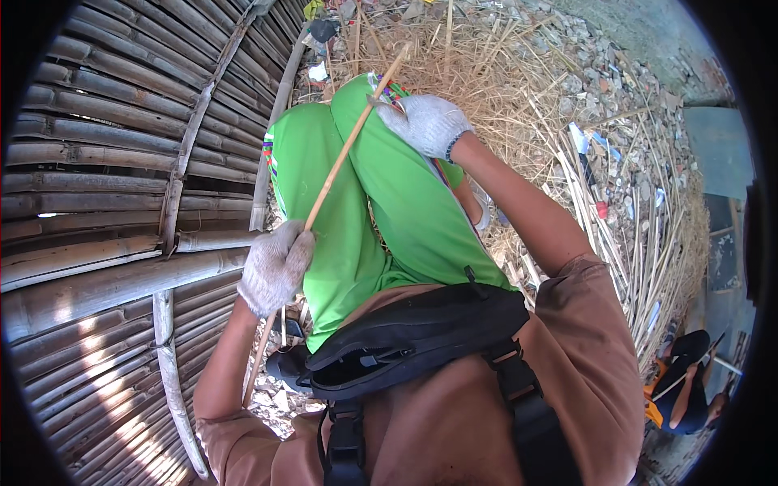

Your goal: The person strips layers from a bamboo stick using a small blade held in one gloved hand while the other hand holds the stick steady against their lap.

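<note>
A long, thin bamboo stick (344,154) lies slantwise across my lap, over bright green trousers (413,202). Its lower part passes through my left hand (279,266), which wears a whitish knit glove and is closed round it. Below that hand the stick runs on beside my left forearm. My right hand (425,125), gloved the same way, rests over my right knee with its fingers curled against the stick's upper part. A small dark pointed edge shows where these fingers meet the stick; what it belongs to is hidden by the glove.
On my left stands a slatted bamboo panel (105,154). Straw and shavings (494,89) cover the stony ground ahead. Several split bamboo strips (600,243) lie to my right, near a black-and-red object (596,190). A black waist bag (421,332) sits on my lap. Another person (689,389) is at the far right.
</note>
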Demonstrator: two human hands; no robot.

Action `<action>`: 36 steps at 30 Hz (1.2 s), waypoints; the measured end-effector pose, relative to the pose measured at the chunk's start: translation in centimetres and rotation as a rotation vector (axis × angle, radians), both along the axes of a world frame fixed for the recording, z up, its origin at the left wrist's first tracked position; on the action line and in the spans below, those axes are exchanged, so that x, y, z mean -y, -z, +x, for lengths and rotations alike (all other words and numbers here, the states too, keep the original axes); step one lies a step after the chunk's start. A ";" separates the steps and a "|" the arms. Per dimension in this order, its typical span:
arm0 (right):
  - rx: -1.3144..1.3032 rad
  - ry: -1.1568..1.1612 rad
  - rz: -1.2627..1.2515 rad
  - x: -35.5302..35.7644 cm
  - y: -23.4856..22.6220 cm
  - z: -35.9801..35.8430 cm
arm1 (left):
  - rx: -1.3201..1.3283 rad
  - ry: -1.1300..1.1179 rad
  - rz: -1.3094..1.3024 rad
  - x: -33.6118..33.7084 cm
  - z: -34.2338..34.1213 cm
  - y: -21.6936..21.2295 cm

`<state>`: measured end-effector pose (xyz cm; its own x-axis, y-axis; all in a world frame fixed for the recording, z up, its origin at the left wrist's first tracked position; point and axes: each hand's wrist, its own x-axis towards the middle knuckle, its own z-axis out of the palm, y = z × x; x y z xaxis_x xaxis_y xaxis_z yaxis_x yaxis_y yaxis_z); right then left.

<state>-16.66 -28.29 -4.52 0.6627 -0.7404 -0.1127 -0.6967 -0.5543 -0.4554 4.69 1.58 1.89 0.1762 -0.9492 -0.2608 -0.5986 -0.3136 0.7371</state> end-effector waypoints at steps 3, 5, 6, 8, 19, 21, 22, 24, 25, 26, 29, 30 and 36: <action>-0.017 0.013 0.031 0.0 -0.3 -0.2 | 0.105 0.036 -0.065 -4.2 -0.1 -0.8; 0.015 0.010 0.019 0.1 0.0 0.1 | 0.184 0.035 -0.032 -6.8 -0.4 -2.1; 0.014 0.021 0.023 0.1 0.3 0.1 | 0.224 0.034 0.003 -7.9 -0.4 -2.3; 0.014 0.038 0.029 0.1 0.7 0.1 | 0.275 0.027 0.037 -9.7 -0.3 -2.3; -0.033 -0.011 -0.007 -0.2 -0.8 -0.2 | 0.364 0.150 -0.293 2.3 -0.6 1.4; -0.049 -0.037 -0.009 -0.6 -1.6 0.1 | 0.352 0.167 -0.249 6.4 -0.7 1.3; -0.060 -0.049 -0.009 -0.8 -2.1 0.3 | 0.382 0.188 -0.278 8.4 -0.3 2.0; -0.074 -0.044 0.001 -0.8 -2.5 0.3 | 0.438 0.233 -0.333 12.2 0.2 3.2; -0.069 -0.044 0.002 -0.7 -2.5 0.4 | 0.375 0.223 -0.258 13.6 0.5 3.2; -0.068 -0.040 0.010 -0.7 -2.4 0.2 | 0.306 0.217 -0.177 14.8 0.5 3.3; -0.058 -0.036 0.011 -0.7 -2.1 0.0 | 0.224 0.214 -0.175 14.6 0.5 3.5; -0.054 -0.039 0.014 -0.9 -1.7 -0.1 | 0.215 0.217 -0.208 13.8 0.6 3.6; -0.016 -0.016 0.016 0.1 0.2 0.1 | 0.005 0.084 -0.019 7.6 0.7 1.4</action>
<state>-16.56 -28.35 -4.68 0.6723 -0.7278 -0.1352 -0.6950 -0.5578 -0.4537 5.39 -6.01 0.48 0.0964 -0.9655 -0.2420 -0.6258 -0.2479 0.7396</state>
